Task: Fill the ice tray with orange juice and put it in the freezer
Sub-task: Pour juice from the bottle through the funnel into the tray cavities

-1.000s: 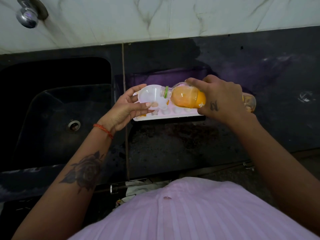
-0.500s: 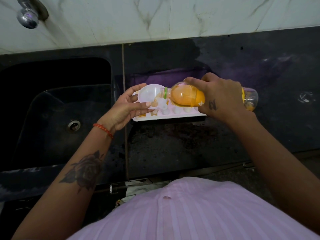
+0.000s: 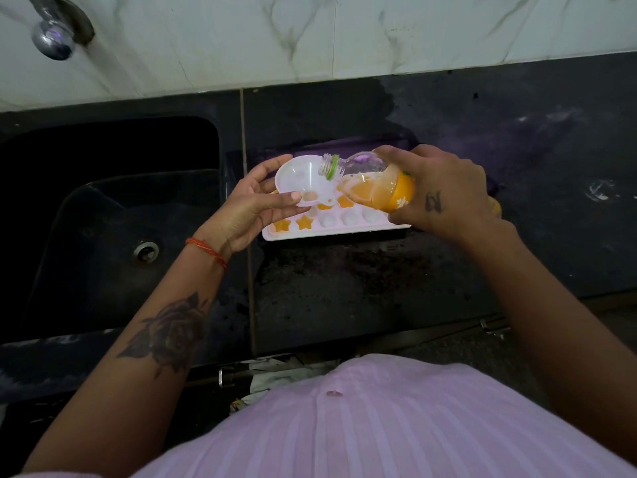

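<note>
A white ice tray (image 3: 348,232) with star-shaped cells lies on the dark counter. Its left cells hold orange juice; the cells further right look pale. My left hand (image 3: 251,205) holds a clear plastic funnel (image 3: 297,179) over the tray's left part. My right hand (image 3: 444,194) grips an open orange juice bottle (image 3: 375,186), tipped with its neck raised to the left at the funnel's rim. Juice sits low in the bottle's body, away from the mouth. The tray's right end is hidden behind my right hand.
A black sink (image 3: 113,229) with a drain (image 3: 146,250) lies left of the tray. A metal tap (image 3: 55,32) sticks out of the marble wall at the top left. The counter's front edge (image 3: 344,343) runs just above my pink shirt.
The bottle's neck has tilted up, so the juice has run back from the mouth into the body. Both hands stay over the tray.
</note>
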